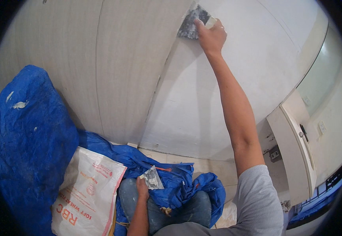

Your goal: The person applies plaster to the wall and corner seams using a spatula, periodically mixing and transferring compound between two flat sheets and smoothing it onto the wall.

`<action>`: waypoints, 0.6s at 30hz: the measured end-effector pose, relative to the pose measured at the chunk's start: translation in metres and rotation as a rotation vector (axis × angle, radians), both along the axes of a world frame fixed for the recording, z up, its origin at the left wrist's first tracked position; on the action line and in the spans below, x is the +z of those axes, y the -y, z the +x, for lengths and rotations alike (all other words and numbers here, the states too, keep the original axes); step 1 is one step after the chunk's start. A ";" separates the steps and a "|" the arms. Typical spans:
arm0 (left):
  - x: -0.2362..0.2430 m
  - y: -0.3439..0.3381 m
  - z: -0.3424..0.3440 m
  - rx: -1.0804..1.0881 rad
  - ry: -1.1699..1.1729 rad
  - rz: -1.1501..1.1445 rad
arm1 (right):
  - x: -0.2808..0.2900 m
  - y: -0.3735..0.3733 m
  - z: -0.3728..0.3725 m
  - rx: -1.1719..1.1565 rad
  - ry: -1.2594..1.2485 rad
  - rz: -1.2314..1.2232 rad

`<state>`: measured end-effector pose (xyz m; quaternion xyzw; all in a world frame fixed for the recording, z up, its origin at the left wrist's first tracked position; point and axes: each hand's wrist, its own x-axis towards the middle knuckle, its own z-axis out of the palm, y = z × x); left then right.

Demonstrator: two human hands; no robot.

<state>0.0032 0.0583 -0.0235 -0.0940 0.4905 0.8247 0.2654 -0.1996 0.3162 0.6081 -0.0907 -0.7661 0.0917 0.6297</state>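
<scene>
High on the white wall (202, 98), my right hand (212, 37) grips a wide putty knife (190, 24) whose blade lies against the surface beside the seam with the beige panel. Whitish filler smears the dark blade. Low down, over my knees, my left hand (142, 187) is closed on a second putty knife (153, 179). Its blade carries pale filler and points to the right, above the blue tarp. Part of the left hand's grip is too small to make out.
Beige wood-grain panelling (131, 59) covers the left wall. A blue tarp (29, 149) drapes a bulky shape on the left and spreads over the floor around my legs. Beside it lies a white printed sack (88, 192). To the right are a white cabinet (297, 145) and a wall socket (275, 153).
</scene>
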 end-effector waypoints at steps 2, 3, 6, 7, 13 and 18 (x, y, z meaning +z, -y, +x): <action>0.006 0.005 0.001 -0.015 -0.003 -0.040 | 0.003 0.003 -0.001 -0.043 0.011 0.023; 0.009 0.005 0.002 0.019 0.031 -0.012 | 0.004 0.003 0.000 -0.088 0.020 0.052; -0.004 0.002 0.000 0.049 0.068 0.052 | 0.014 -0.027 0.019 -0.167 -0.019 0.075; -0.013 0.002 0.000 0.047 0.079 0.081 | 0.013 -0.034 0.028 -0.168 -0.032 0.027; -0.023 0.001 0.001 0.072 0.050 0.031 | -0.001 -0.004 0.059 0.043 -0.055 -0.005; 0.024 0.003 0.003 0.080 0.031 0.014 | -0.024 -0.006 0.053 0.168 0.504 0.039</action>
